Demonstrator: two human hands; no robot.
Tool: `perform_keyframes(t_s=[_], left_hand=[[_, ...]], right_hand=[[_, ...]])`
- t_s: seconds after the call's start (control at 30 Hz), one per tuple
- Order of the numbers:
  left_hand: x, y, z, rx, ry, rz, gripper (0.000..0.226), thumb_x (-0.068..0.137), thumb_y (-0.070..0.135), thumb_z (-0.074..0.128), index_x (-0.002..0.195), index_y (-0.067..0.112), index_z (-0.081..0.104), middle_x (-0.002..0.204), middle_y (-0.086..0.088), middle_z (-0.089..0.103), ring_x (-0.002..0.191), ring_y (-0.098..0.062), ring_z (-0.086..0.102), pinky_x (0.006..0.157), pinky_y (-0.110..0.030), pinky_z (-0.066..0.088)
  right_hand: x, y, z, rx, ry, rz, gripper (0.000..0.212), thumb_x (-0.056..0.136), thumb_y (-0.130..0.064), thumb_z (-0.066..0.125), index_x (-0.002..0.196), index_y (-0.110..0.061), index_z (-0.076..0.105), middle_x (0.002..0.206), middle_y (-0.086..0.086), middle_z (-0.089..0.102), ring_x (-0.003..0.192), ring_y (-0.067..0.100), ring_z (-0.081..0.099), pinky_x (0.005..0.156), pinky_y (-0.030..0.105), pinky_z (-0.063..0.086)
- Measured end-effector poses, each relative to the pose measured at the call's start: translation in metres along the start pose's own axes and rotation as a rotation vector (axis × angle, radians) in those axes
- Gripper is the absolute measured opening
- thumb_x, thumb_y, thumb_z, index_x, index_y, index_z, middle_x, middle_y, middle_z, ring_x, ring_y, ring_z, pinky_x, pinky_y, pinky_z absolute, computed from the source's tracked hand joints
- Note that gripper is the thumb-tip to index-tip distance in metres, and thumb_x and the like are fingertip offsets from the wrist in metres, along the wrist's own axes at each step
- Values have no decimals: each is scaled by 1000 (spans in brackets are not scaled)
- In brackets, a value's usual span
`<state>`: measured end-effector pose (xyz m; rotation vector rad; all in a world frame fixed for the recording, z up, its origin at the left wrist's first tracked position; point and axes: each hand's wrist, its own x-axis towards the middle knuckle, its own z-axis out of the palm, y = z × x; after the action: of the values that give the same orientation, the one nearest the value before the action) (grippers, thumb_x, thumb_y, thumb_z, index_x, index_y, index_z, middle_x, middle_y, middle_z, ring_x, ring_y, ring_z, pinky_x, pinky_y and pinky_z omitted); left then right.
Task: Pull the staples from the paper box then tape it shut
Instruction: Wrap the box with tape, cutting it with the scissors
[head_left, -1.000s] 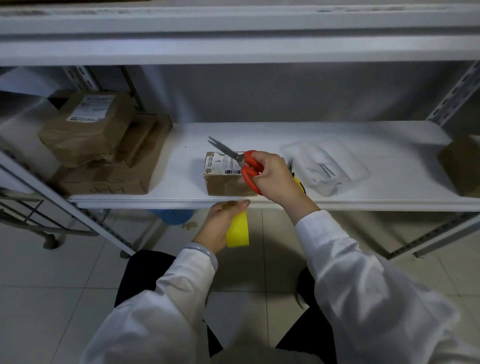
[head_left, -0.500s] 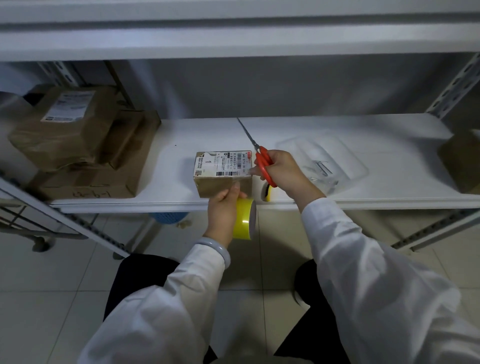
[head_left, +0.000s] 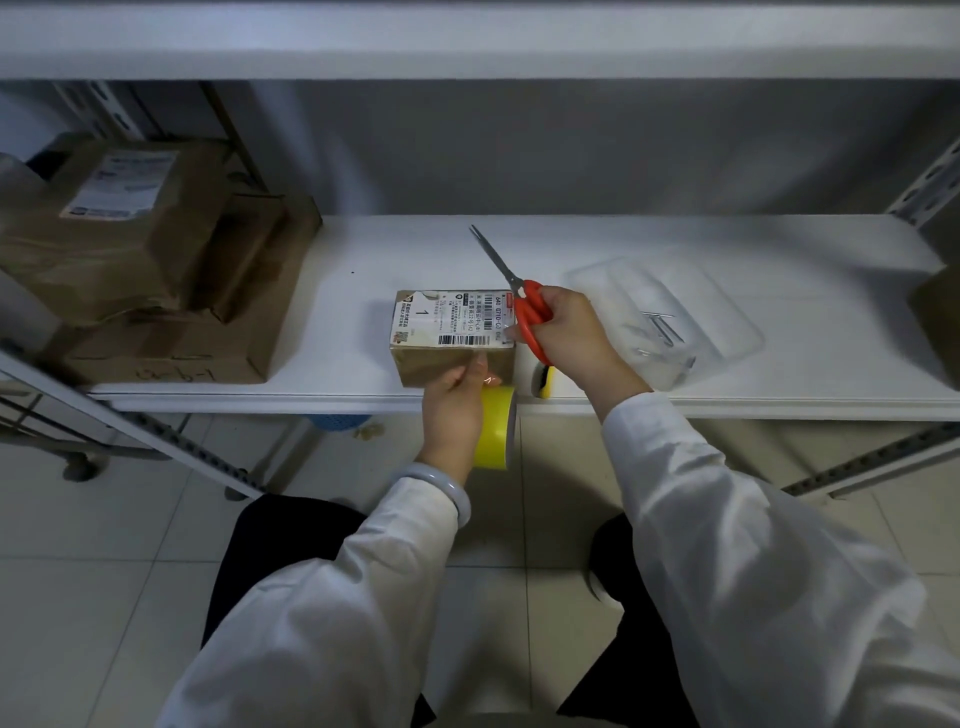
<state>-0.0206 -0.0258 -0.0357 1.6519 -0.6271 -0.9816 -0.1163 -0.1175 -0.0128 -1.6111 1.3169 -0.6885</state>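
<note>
— Where's the small brown cardboard box with the white shipping label (head_left: 453, 335)?

— Near the front edge of the white metal shelf (head_left: 675, 228), label side up.

— And the hands?

— The left hand (head_left: 453, 410) has its fingers (head_left: 480, 364) pressed on the box's front face while gripping a yellow roll of tape (head_left: 496, 428), which hangs just below the shelf edge. The right hand (head_left: 569, 332) is clenched around the orange-handled scissors (head_left: 519, 301) at the box's right end; the blades are together, pointing up and away to the left.

— Anything else on the shelf?

— A clear plastic tray (head_left: 670, 312) to the right holds a few metal staples. A yellow-and-black tool (head_left: 544, 382) sits just right of the box, mostly hidden behind the right wrist. A pile of larger brown cardboard boxes (head_left: 150, 270) is at the left end.
</note>
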Motion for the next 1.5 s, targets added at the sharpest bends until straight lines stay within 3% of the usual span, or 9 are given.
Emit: perform_keyframes(t_s=[0.27, 0.37, 0.57, 0.77, 0.93, 1.1, 1.23, 1.4, 1.5], left_hand=[[3, -6, 1, 35, 16, -12, 31, 93, 25, 54, 65, 12, 61, 67, 7, 59, 67, -5, 52, 66, -19, 38], [2, -5, 0, 54, 15, -17, 32, 93, 25, 54, 64, 15, 60, 70, 6, 60, 69, -6, 52, 71, -23, 36], [-4, 1, 0, 29, 6, 7, 27, 95, 25, 51, 112, 9, 64, 101, 4, 57, 95, -11, 50, 86, -20, 33], [-2, 4, -6, 21, -22, -119, 26, 91, 22, 54, 66, 19, 61, 78, 5, 60, 85, -19, 54, 82, -30, 38], [-3, 4, -12, -52, -55, -215, 26, 79, 15, 52, 57, 21, 64, 76, -2, 61, 91, -32, 56, 92, -46, 43], [-4, 5, -19, -49, -77, -194, 19, 83, 12, 53, 66, 21, 59, 76, 2, 56, 77, -17, 50, 78, -32, 35], [-4, 2, -16, -37, -160, -169, 14, 84, 14, 62, 72, 21, 61, 74, 3, 59, 75, -14, 56, 68, -24, 41], [-2, 2, -17, -42, -267, -188, 7, 86, 3, 61, 83, 6, 57, 72, -2, 56, 38, 1, 58, 40, -10, 43], [6, -2, -16, -14, -249, -167, 10, 86, 7, 63, 78, 11, 58, 70, -1, 60, 55, -7, 64, 57, -15, 50]], right_hand=[[-1, -5, -8, -167, -17, 98, 32, 73, -22, 80, 66, -20, 49, 68, -8, 51, 62, 6, 48, 57, 18, 39], [0, -6, -8, -83, 29, 101, 28, 76, -24, 78, 72, -15, 52, 78, -6, 58, 73, 8, 55, 64, 16, 41], [3, -4, 20, -335, 120, 47, 39, 79, -43, 71, 104, -13, 65, 95, 6, 70, 91, 26, 65, 72, 27, 48], [-10, -6, 16, -100, 149, -190, 34, 81, -21, 70, 113, -15, 62, 108, 6, 68, 100, 24, 64, 93, 36, 51], [-16, -1, 23, -371, -72, -282, 36, 83, -15, 68, 118, -10, 60, 114, 6, 67, 111, 24, 58, 117, 33, 12], [-18, -4, 23, -400, -72, -306, 35, 81, -19, 69, 116, -11, 63, 112, 9, 67, 108, 27, 57, 95, 32, 45], [-17, -4, 23, -446, -72, -323, 32, 81, -19, 69, 111, -12, 65, 112, 8, 68, 108, 28, 60, 91, 32, 46], [-14, -4, 22, -456, -71, -317, 32, 79, -25, 72, 110, -15, 67, 106, 5, 71, 103, 26, 63, 89, 30, 49], [-13, -4, 22, -476, -72, -310, 30, 79, -27, 72, 106, -15, 67, 102, 7, 71, 100, 28, 64, 88, 35, 50]])
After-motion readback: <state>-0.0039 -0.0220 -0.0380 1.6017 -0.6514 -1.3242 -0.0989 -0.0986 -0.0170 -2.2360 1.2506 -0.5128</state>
